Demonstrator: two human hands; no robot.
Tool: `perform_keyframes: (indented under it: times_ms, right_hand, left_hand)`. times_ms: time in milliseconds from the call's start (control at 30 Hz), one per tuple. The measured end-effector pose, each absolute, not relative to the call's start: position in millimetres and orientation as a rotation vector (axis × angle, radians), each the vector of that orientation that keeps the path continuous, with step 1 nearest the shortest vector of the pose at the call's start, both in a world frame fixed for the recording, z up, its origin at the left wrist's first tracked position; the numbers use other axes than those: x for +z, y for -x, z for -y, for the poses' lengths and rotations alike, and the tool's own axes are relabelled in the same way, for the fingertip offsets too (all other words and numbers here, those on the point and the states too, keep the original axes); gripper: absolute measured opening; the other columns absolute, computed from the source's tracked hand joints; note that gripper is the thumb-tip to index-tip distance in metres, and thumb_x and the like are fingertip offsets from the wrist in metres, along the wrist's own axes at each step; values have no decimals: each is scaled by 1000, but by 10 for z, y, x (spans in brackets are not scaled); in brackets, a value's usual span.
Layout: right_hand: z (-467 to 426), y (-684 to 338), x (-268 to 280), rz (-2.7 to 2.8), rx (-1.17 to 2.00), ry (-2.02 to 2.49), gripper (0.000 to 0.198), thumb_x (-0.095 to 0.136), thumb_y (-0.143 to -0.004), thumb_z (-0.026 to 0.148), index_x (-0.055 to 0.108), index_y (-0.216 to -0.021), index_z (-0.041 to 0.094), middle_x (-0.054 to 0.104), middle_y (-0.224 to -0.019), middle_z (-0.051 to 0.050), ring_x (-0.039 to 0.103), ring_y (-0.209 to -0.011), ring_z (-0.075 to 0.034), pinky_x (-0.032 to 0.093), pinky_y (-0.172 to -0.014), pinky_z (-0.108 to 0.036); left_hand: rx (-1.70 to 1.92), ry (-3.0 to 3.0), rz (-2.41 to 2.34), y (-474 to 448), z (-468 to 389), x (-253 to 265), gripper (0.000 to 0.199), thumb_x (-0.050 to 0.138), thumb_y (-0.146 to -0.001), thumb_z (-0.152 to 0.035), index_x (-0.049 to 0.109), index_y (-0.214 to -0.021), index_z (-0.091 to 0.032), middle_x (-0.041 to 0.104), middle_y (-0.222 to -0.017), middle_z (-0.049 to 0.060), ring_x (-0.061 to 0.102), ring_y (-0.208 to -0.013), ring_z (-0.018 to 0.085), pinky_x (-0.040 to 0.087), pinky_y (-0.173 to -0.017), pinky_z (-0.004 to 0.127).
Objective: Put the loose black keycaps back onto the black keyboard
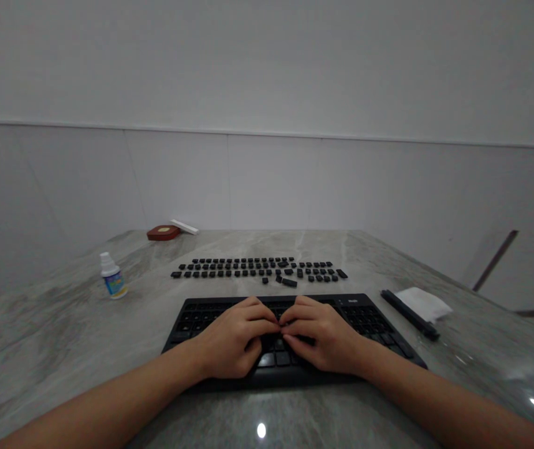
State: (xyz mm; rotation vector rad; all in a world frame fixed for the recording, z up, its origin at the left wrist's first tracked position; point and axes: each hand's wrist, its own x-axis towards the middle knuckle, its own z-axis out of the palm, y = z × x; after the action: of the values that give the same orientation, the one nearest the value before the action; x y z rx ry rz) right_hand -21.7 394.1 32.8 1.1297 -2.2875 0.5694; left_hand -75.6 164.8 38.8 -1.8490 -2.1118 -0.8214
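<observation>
A black keyboard [269, 360] lies in front of me on the grey marbled table, with some of its key places bare of caps. My left hand [236, 337] rests over its middle, fingers bent and drawn together at the tips. From the other side my right hand [320, 333] meets it, thumb and fingers closed at the same spot among the keys. The fingertips almost touch, and whatever they pinch is hidden. Just behind the keyboard, loose black keycaps [235, 274] lie in rows, and a longer keycap [289, 282] sits nearest the keyboard.
To the left stands a small white bottle [114, 280] with a blue label. A red-brown case [162, 232] and a white strip-like object [185, 227] lie at the far left. On the right are a long black bar [409, 313] and a white tissue [424, 304].
</observation>
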Motion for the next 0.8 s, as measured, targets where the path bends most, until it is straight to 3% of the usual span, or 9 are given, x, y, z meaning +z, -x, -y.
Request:
perform_keyframes:
  times_ms: [267, 433, 700, 800]
  right_hand:
    - [-3885, 161, 421, 2437, 504, -1136, 23, 51, -92, 14, 69, -77, 16, 66, -77, -7, 58, -76, -19, 49, -64, -30]
    - [-3907, 129, 444, 2512, 467, -1126, 23, 50, -93, 16, 71, -83, 16, 68, -79, -7, 57, -78, -20, 49, -67, -33]
    - [-3944, 234, 370, 2397, 699, -1019, 24, 57, -91, 17, 70, -71, 18, 72, -78, -4, 61, -75, -17, 50, -73, -32]
    - [-3950, 453, 426, 2535, 526, -810, 15, 61, -90, 17, 73, -80, 18, 73, -85, -4, 65, -83, -18, 51, -81, -31]
  left_hand:
    - [-557, 1872, 2090, 727, -1672, 432, 34, 48, -81, -3, 71, -104, -12, 64, -107, 13, 55, -98, 25, 53, -91, 43]
    - [-538, 1865, 2079, 716, -1673, 437, 40, 48, -79, -2, 70, -111, -13, 62, -108, 13, 55, -99, 26, 54, -90, 43]
    - [-652, 1801, 2177, 726, -1674, 367, 46, 48, -71, 3, 68, -109, -13, 61, -106, 11, 54, -99, 24, 52, -89, 40]
    - [-656, 1776, 2169, 740, -1671, 333, 46, 48, -73, 1, 69, -112, -13, 61, -102, 11, 55, -94, 24, 53, -85, 40]
